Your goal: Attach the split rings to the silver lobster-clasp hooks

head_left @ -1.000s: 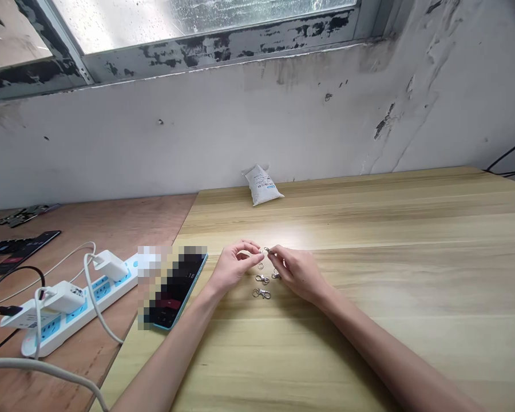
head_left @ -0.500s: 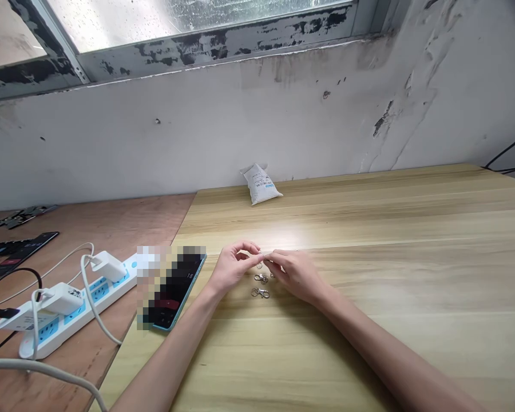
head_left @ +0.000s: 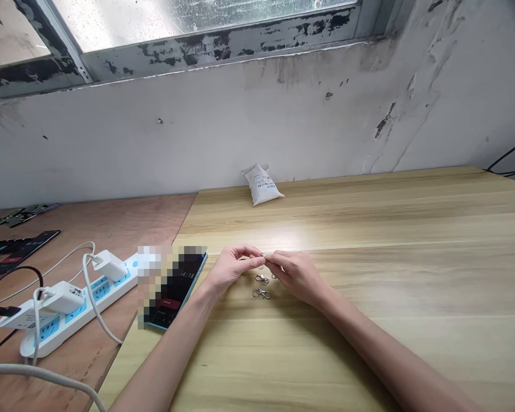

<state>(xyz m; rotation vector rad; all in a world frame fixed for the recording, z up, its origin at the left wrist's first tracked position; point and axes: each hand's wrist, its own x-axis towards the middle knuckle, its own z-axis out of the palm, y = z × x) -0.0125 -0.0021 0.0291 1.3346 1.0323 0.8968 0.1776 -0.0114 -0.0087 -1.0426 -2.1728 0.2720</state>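
Observation:
My left hand (head_left: 232, 269) and my right hand (head_left: 298, 276) meet at the fingertips above the light wood table. Between their pinched fingers is a small metal ring (head_left: 262, 256), partly covered, so whether a clasp hangs on it I cannot tell. Below the hands lie a silver lobster clasp with a ring (head_left: 262, 279) and, nearer me, another lobster clasp (head_left: 261, 293). A further bit of metal (head_left: 273, 276) peeks out beside my right fingers, mostly hidden.
A phone (head_left: 175, 294), partly pixelated, lies left of my left forearm. Farther left, a white power strip (head_left: 88, 303) with chargers and cables rests on a reddish board. A white printed packet (head_left: 264, 186) sits at the back by the wall.
My fingertips have shifted slightly, and the small ring between them shows more clearly. The whole view has moved a little. The clasps on the table stay put.

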